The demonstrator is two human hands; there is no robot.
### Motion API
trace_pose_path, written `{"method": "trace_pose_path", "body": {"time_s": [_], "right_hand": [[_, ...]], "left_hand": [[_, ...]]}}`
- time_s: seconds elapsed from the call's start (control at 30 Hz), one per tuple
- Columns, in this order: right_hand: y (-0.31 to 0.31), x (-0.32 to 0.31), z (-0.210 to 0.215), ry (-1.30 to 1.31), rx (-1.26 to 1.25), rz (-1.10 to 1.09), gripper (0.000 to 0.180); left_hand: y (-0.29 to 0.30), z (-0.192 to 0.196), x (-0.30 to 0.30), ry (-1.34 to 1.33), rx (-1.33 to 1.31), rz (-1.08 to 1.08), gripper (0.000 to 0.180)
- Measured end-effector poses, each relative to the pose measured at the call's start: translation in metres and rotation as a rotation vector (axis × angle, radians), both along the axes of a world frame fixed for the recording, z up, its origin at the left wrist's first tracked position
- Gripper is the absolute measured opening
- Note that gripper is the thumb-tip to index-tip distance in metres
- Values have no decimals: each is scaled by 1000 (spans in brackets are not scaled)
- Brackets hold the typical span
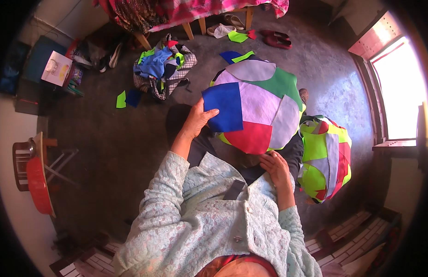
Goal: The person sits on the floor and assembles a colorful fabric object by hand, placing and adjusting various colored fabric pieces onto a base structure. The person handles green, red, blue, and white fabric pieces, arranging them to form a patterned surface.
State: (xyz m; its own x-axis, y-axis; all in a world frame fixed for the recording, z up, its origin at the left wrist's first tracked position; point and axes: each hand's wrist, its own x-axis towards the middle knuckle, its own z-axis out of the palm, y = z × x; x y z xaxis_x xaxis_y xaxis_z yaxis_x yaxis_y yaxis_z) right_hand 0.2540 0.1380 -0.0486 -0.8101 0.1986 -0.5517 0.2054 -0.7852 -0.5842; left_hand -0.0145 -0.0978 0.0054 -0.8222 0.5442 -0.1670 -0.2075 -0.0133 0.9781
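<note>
Right hand [275, 167] rests loosely open under the patchwork disc [262, 108] (multicoloured); left hand [198, 117] pinches its blue patch [224, 108].

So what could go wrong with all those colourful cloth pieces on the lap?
The blue square cloth piece is held only at its edge by the left hand, so it might slip off the round patchwork of cloth pieces. That patchwork lies loose on the lap, with the right hand just under its red part, so it may slide to the grey floor. The scraps could mix with the heap of cloth scraps.
</note>
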Motion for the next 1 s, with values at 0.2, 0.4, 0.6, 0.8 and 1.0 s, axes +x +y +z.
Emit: {"method": "trace_pose_path", "body": {"time_s": [0.2, 0.4, 0.6, 0.8, 1.0], "right_hand": [[2, 1, -7, 24, -32, 1, 26], [4, 1, -12, 50, -24, 16, 26], [3, -2, -10, 33, -23, 37, 28], [1, 1, -10, 10, -9, 4, 30], [-2, -4, -6, -5, 31, 2, 30]], "left_hand": [[5, -3, 5, 158, -16, 103, 78], [2, 0, 10, 152, -115, 128, 91], [-3, -17, 12, 272, -294, 200, 88], [4, -21, 11, 848, -442, 259, 74], [14, 0, 14, 1221, -595, 229, 62]]}}
